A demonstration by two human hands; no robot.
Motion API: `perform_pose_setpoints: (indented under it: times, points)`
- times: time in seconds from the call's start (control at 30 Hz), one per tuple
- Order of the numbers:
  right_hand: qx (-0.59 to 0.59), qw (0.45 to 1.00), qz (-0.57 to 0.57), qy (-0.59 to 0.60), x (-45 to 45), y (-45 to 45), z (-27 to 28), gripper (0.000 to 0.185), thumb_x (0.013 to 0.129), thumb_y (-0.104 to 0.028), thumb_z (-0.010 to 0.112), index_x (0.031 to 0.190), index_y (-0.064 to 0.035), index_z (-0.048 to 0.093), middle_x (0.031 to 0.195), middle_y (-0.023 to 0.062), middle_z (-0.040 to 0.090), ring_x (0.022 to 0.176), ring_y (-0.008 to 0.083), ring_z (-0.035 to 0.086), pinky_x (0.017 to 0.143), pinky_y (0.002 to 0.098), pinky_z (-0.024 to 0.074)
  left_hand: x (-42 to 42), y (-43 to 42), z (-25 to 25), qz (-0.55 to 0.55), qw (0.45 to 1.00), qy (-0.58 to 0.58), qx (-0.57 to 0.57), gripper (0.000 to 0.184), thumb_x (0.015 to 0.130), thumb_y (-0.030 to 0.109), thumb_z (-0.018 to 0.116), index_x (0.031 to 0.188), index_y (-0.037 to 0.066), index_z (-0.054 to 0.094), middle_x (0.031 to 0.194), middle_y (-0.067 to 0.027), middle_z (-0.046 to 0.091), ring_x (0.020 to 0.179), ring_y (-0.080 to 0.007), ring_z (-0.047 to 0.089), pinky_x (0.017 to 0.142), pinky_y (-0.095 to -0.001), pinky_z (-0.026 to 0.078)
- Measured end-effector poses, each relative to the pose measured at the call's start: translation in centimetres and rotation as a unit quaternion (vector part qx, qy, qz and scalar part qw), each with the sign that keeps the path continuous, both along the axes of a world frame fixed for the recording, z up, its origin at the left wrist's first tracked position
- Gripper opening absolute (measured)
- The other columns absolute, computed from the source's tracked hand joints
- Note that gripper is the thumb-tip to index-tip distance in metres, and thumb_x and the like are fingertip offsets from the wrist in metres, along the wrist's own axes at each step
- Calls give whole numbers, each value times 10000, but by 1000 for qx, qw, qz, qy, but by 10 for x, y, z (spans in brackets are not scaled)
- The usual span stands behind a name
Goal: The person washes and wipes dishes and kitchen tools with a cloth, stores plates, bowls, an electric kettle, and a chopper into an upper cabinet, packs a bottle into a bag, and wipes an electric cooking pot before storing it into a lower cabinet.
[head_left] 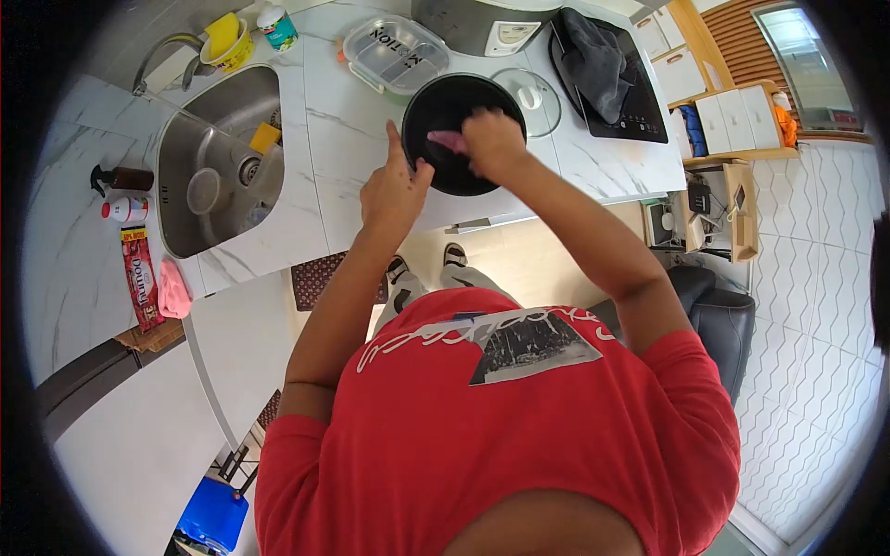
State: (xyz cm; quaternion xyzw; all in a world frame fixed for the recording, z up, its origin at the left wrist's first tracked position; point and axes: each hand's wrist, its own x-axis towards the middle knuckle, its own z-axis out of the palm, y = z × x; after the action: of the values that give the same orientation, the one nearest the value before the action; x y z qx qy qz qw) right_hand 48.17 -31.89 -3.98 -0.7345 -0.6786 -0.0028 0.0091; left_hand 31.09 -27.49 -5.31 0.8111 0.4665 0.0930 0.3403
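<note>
A round black pot [454,171] stands near the front edge of the marble-patterned counter [348,185]. My left hand [397,190] is at the pot's left rim, with the index finger stretched out and the thumb apart from it. Over the pot's inside is my right hand [491,144], its fingers closed on a pink cloth [448,141] that touches or hangs just above the inner surface. Motion blurs the right fingers a little. Behind the pot, to the right, lies a glass lid [547,107] with a white knob.
A lidded clear container [394,56] and a grey cooker [482,23] stand behind the pot. To the right, a dark cloth [593,65] lies on a black cooktop [640,111]. The steel sink [185,232] on the left holds a plastic tub [208,192].
</note>
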Motion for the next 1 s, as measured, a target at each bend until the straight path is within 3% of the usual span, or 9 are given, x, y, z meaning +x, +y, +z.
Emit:
perform_pose_setpoints:
  times: [0.03, 0.13, 0.23, 0.4, 0.53, 0.6, 0.67, 0.93, 1.0]
  points:
    - [-181, 983, -17, 21, -9, -5, 5, 246, 613, -153, 723, 844, -84, 674, 889, 105, 617, 778, 312, 618, 681, 395, 507, -2, 2, -4, 1, 1000, -2, 1, 770, 828, 362, 505, 1433, 55, 141, 642, -159, 608, 625, -351, 614, 611, -438, 473]
    - [-23, 930, 25, 366, -13, 0, -26, 225, 667, -103, 704, 881, -108, 636, 851, 116, 632, 808, 304, 631, 700, 382, 518, -1, -4, -9, -5, 999, -34, 34, 761, 830, 354, 509, 1434, 61, 150, 610, -142, 597, 598, -341, 607, 590, -427, 471]
    - [238, 940, 122, 212, 6, 13, -29, 249, 638, -66, 690, 879, -102, 641, 943, 114, 617, 875, 296, 604, 754, 354, 503, 4, -5, -6, -9, 999, -28, 42, 768, 829, 358, 517, 1436, 68, 146, 615, -144, 597, 590, -335, 606, 571, -424, 468]
    - [28, 997, -43, 56, -7, -16, -24, 234, 735, -88, 580, 956, -92, 657, 1019, 155, 589, 879, 325, 596, 784, 371, 497, 18, -4, 6, -4, 996, -14, 86, 764, 832, 380, 528, 1441, 116, 150, 657, -148, 620, 614, -339, 619, 565, -434, 475]
    - [92, 859, -6, 504, -9, -34, -25, 266, 778, -119, 569, 1025, -50, 638, 996, 246, 591, 895, 358, 605, 805, 391, 496, 21, -13, 10, -19, 994, -10, 109, 753, 838, 350, 535, 1442, 124, 146, 766, -149, 645, 661, -321, 632, 581, -423, 494]
    - [76, 890, 4, 450, 0, -38, -23, 333, 764, -140, 590, 1062, 7, 597, 1098, 264, 557, 993, 392, 559, 888, 412, 450, 22, -18, 6, -38, 984, -62, 163, 774, 826, 328, 568, 1446, 139, 145, 766, -131, 636, 640, -297, 628, 551, -399, 494]
    - [264, 958, -14, 111, 16, -38, -34, 445, 732, -140, 616, 1124, 55, 535, 1149, 267, 521, 1076, 432, 487, 948, 447, 384, 26, -26, 7, -45, 983, -77, 158, 778, 820, 313, 581, 1446, 143, 153, 743, -118, 624, 626, -284, 622, 539, -390, 491]
    - [202, 934, 58, 290, 8, -55, -60, 347, 655, -13, 624, 992, 41, 565, 997, 205, 590, 986, 378, 546, 890, 447, 408, 30, -36, 6, -77, 980, -12, 181, 734, 842, 310, 566, 1447, 172, 174, 823, -117, 634, 666, -286, 625, 575, -392, 484]
    - [266, 947, 12, 181, 20, -52, -58, 414, 658, -11, 625, 1058, 45, 530, 1039, 216, 568, 1031, 375, 516, 908, 423, 392, 29, -39, 4, -65, 982, -65, 164, 744, 838, 295, 575, 1449, 176, 168, 830, -124, 626, 698, -280, 628, 584, -386, 484]
